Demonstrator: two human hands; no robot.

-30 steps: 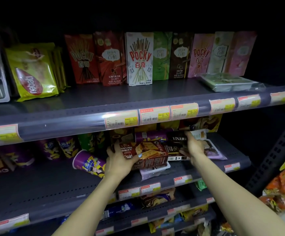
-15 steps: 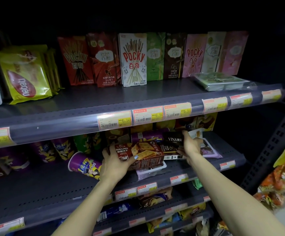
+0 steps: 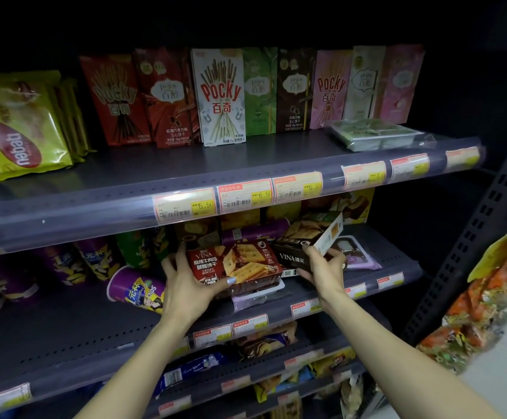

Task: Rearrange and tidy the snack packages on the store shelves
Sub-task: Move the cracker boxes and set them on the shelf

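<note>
Hands on the middle shelf [image 3: 64, 343]. My left hand [image 3: 185, 285] grips the red cracker box [image 3: 237, 267], lying lengthwise along the front edge. My right hand [image 3: 321, 270] grips the black cracker box [image 3: 294, 255], tilted up rightward.

Shelf front [image 3: 64, 322] left of purple cup [image 3: 137, 290] open; boxes crowd right

Both bare forearms reach forward and up from the bottom edge, converging toward the middle. Left hand [image 3: 185, 285]: back of hand to camera, fingers spread and curled over the top-left corner of a red cracker box [image 3: 240, 266], thumb pressed along its lower front edge. Right hand [image 3: 321, 267]: wrist slightly bent, fingers wrapped around the underside and near end of a dark cracker box [image 3: 300, 241], thumb on top, box tilted with far end raised. The hands are near each other, not touching. Both wrists bare.
</note>
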